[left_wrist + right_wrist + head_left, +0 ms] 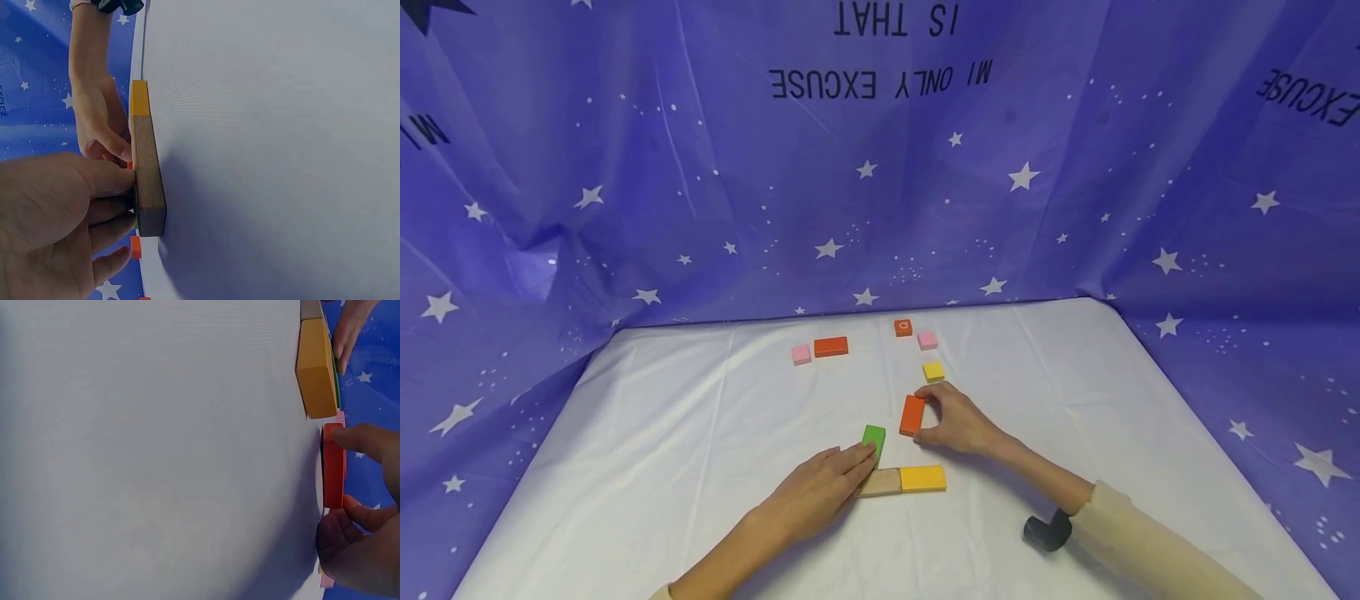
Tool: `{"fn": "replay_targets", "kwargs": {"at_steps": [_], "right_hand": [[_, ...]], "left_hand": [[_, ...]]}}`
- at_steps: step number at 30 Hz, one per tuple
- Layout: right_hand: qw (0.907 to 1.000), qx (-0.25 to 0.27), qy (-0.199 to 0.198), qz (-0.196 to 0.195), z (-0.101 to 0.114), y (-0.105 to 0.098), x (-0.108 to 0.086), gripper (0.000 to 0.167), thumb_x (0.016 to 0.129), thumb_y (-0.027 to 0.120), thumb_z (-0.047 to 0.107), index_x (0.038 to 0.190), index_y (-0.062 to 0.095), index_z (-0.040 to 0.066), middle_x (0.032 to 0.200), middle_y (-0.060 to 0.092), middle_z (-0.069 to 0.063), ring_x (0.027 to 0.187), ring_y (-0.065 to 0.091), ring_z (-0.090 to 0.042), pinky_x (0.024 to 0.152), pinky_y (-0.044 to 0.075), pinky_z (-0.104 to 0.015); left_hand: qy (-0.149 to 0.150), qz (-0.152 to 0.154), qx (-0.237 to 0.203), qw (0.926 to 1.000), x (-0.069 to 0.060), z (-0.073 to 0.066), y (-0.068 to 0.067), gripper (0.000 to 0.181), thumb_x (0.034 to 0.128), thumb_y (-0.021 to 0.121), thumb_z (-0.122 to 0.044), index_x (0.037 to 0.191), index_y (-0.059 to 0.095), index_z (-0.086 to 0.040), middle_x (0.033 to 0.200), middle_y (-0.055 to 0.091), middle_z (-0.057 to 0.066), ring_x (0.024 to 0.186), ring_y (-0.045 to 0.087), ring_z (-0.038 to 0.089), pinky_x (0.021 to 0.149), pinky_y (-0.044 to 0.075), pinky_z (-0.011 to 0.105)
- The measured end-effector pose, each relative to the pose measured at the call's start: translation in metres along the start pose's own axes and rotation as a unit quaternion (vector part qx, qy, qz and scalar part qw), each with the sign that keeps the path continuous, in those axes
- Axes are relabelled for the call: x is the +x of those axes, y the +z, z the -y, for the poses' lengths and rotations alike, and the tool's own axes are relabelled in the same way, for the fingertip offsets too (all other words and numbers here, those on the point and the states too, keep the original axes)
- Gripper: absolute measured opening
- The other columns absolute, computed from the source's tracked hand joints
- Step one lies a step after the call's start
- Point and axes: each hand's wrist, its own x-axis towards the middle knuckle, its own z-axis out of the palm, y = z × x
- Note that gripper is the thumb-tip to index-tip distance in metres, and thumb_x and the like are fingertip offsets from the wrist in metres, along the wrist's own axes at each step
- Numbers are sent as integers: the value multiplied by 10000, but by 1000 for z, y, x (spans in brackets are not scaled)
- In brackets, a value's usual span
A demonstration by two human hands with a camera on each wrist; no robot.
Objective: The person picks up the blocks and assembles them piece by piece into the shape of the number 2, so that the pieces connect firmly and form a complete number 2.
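Observation:
The left hand [820, 492] lies with extended fingers over the near end of a green block [874, 437]. Its thumb is beside a plain wooden block [149, 162] in the left wrist view. That wooden block [882, 482] joins end to end with a yellow-orange block [923, 478], just nearer than the green one. The right hand [958, 421] pinches a red-orange block [912, 415] by its two ends, thumb at the near end. In the right wrist view the red block [334, 465] is low at the cloth, close to the yellow-orange block [315, 369].
Farther back on the white cloth [737, 400] lie a yellow block [933, 372], a pink block [927, 340], a small orange-red block with a marking [903, 327], a long red block [831, 347] and another pink block [801, 355]. A dark object [1047, 532] is beside the right forearm.

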Motion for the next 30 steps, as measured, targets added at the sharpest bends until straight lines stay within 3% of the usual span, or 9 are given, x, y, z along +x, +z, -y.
{"fn": "replay_targets", "kwargs": {"at_steps": [7, 15, 25, 30], "right_hand": [[9998, 167, -102, 27, 4, 7, 7, 631, 720, 895, 141, 1253, 600, -27, 1225, 586, -117, 1085, 561, -239, 995, 467, -414], [9997, 230, -93, -13, 10, 13, 15, 641, 725, 903, 161, 1262, 607, -27, 1214, 590, -117, 1051, 557, -234, 968, 475, -403], [9996, 86, -250, -39, 16, 18, 20, 645, 717, 910, 180, 1257, 614, -12, 1148, 592, -92, 1017, 535, -220, 949, 460, -407], [9994, 23, -337, 36, 17, 18, 22, 640, 732, 900, 210, 1267, 615, 5, 1198, 592, -107, 1096, 530, -247, 997, 439, -421]], "left_hand": [[116, -236, 36, 9996, 0, 1, 2, 398, 976, 654, -160, 1339, 617, -3, 1391, 578, 123, 1256, 570, 232, 975, 502, 414], [46, -149, 30, 9999, -2, 0, 5, 398, 987, 641, -175, 1352, 613, -19, 1403, 570, 106, 1272, 556, 222, 992, 491, 422], [131, -294, 86, 9994, -1, 1, 2, 398, 972, 659, -163, 1341, 620, -20, 1394, 574, 107, 1260, 565, 231, 980, 497, 420], [138, -284, 109, 9994, -2, 1, 2, 396, 975, 655, -165, 1342, 620, -23, 1393, 572, 107, 1262, 562, 234, 982, 495, 420]]}}
